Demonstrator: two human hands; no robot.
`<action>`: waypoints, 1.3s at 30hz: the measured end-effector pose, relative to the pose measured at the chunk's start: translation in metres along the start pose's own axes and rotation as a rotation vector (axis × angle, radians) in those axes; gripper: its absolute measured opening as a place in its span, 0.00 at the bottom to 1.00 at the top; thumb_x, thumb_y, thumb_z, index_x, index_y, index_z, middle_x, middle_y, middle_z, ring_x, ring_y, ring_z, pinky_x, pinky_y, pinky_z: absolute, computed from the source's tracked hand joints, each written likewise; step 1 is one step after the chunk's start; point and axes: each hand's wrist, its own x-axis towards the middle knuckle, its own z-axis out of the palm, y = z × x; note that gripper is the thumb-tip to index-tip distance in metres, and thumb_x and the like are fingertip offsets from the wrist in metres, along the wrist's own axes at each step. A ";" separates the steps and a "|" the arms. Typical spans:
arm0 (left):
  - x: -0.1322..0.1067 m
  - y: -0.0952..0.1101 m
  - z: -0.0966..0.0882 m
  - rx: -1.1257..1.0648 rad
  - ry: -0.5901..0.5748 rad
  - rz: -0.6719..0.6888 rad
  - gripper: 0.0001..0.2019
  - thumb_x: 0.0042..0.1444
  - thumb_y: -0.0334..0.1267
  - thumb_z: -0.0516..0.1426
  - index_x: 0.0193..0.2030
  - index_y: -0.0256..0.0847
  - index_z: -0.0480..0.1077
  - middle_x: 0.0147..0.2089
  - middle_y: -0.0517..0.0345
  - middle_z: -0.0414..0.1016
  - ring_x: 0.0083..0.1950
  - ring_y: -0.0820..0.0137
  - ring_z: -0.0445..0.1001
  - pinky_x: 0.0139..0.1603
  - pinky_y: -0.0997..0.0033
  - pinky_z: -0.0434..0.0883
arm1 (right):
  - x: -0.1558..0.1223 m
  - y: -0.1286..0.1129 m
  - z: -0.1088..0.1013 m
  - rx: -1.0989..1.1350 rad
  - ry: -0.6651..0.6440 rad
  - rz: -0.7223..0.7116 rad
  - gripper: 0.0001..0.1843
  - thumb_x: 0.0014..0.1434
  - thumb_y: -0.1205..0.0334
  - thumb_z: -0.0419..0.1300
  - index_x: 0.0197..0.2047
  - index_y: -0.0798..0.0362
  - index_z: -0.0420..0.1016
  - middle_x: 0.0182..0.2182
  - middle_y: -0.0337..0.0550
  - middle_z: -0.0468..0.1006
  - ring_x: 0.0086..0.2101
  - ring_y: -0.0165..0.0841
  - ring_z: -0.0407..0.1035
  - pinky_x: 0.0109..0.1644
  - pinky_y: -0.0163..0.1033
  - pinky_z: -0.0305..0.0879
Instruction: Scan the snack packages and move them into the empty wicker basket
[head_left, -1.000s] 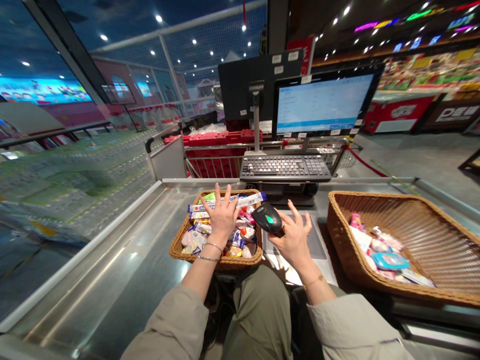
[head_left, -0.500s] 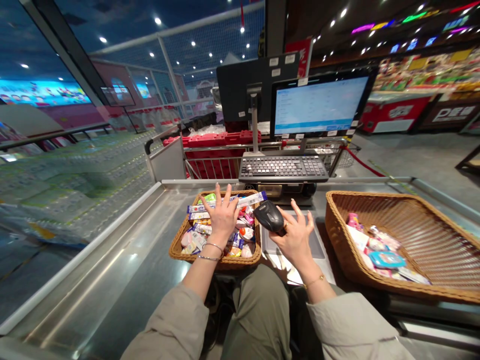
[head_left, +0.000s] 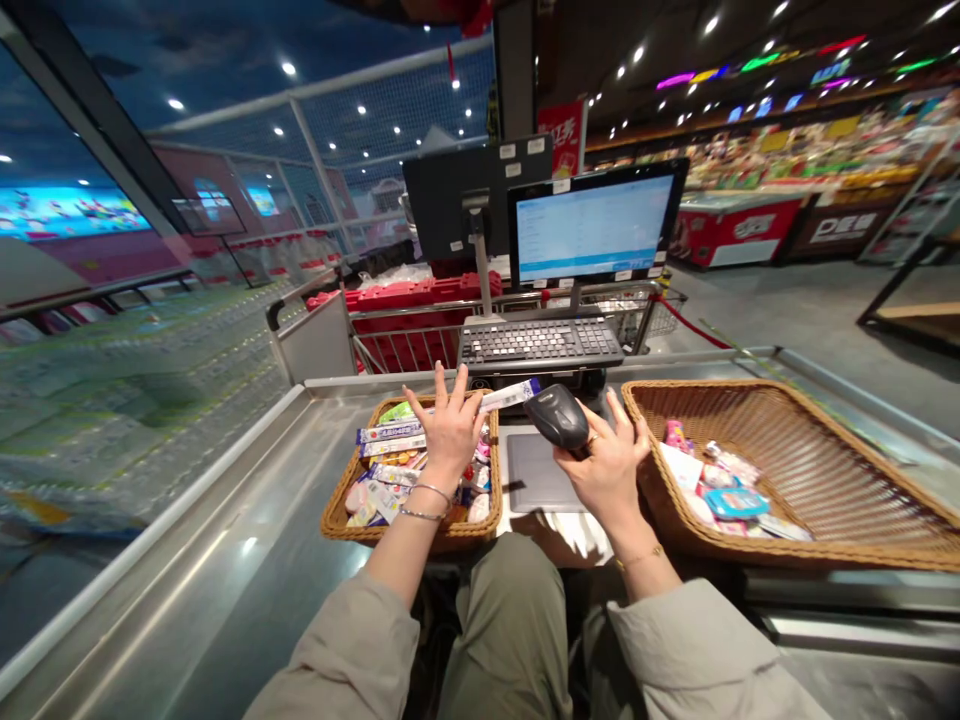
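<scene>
My left hand (head_left: 452,430) is over the left wicker basket (head_left: 330,512), pinching one end of a long, narrow white-and-blue snack packet (head_left: 507,396) at the thumb side. Its other fingers are spread. The packet points right, its barcode side up, and its far tip is close to the scanner head. A black handheld barcode scanner (head_left: 556,415) is gripped in my right hand (head_left: 609,465), with some fingers stretched out; the handle is mostly hidden. Under my left hand the basket holds several similar stick packets (head_left: 391,446) and other small wrapped sweets.
A larger wicker basket (head_left: 862,470) on the right has several small packages, including a blue one (head_left: 736,503). Between the baskets lies a grey flat pad (head_left: 538,470). A keyboard (head_left: 540,343) and a lit monitor (head_left: 596,230) stand behind, on the metal counter (head_left: 247,545).
The view has shifted slightly to the right. My right hand and the scanner have moved a little away from my left hand, which still holds the packet.
</scene>
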 end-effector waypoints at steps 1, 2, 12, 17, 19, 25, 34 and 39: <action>0.002 0.003 0.001 -0.009 0.003 0.006 0.13 0.64 0.42 0.59 0.53 0.49 0.77 0.75 0.54 0.55 0.78 0.42 0.42 0.66 0.18 0.18 | 0.002 0.003 -0.004 -0.014 0.006 0.011 0.09 0.56 0.56 0.61 0.39 0.49 0.79 0.53 0.44 0.82 0.67 0.52 0.57 0.68 0.69 0.42; 0.005 0.006 0.002 -0.019 0.007 0.013 0.13 0.64 0.43 0.59 0.54 0.49 0.77 0.75 0.54 0.55 0.78 0.42 0.41 0.66 0.18 0.19 | 0.003 0.006 -0.007 -0.028 0.013 0.024 0.10 0.57 0.56 0.61 0.39 0.49 0.79 0.53 0.44 0.82 0.67 0.52 0.57 0.68 0.69 0.42; 0.025 0.050 0.013 -0.112 0.035 0.113 0.14 0.64 0.44 0.59 0.55 0.50 0.76 0.75 0.53 0.55 0.78 0.43 0.41 0.66 0.17 0.19 | 0.009 0.042 -0.041 -0.097 0.086 0.157 0.12 0.57 0.51 0.61 0.37 0.50 0.79 0.50 0.49 0.82 0.67 0.50 0.56 0.70 0.68 0.39; 0.033 0.075 0.021 -0.168 0.063 0.181 0.13 0.64 0.42 0.60 0.54 0.50 0.76 0.74 0.52 0.57 0.78 0.44 0.41 0.67 0.18 0.21 | 0.009 0.059 -0.059 -0.126 0.140 0.208 0.14 0.57 0.49 0.62 0.37 0.51 0.78 0.49 0.51 0.81 0.67 0.50 0.56 0.69 0.70 0.39; 0.035 0.085 0.025 -0.185 0.084 0.229 0.12 0.64 0.43 0.59 0.53 0.50 0.76 0.74 0.52 0.58 0.78 0.46 0.40 0.68 0.19 0.23 | 0.009 0.066 -0.068 -0.142 0.174 0.239 0.14 0.56 0.48 0.62 0.36 0.51 0.77 0.48 0.53 0.81 0.67 0.50 0.57 0.69 0.69 0.39; 0.040 0.116 0.032 -0.237 0.112 0.370 0.12 0.66 0.44 0.58 0.54 0.50 0.76 0.73 0.53 0.60 0.78 0.48 0.43 0.69 0.21 0.24 | 0.005 0.085 -0.096 -0.169 0.241 0.303 0.14 0.55 0.50 0.64 0.35 0.53 0.77 0.46 0.54 0.81 0.66 0.52 0.58 0.69 0.70 0.39; 0.048 0.149 0.042 -0.282 0.103 0.546 0.12 0.68 0.43 0.56 0.54 0.51 0.75 0.73 0.54 0.61 0.78 0.50 0.46 0.70 0.23 0.24 | -0.001 0.108 -0.124 -0.220 0.323 0.459 0.16 0.52 0.47 0.64 0.31 0.52 0.74 0.43 0.53 0.81 0.64 0.52 0.62 0.70 0.68 0.41; 0.057 0.176 0.043 -0.282 0.016 0.631 0.16 0.68 0.37 0.54 0.59 0.56 0.72 0.76 0.59 0.56 0.79 0.54 0.37 0.71 0.25 0.23 | -0.004 0.116 -0.134 -0.216 0.385 0.501 0.15 0.51 0.47 0.65 0.31 0.51 0.74 0.44 0.55 0.81 0.63 0.54 0.62 0.70 0.65 0.42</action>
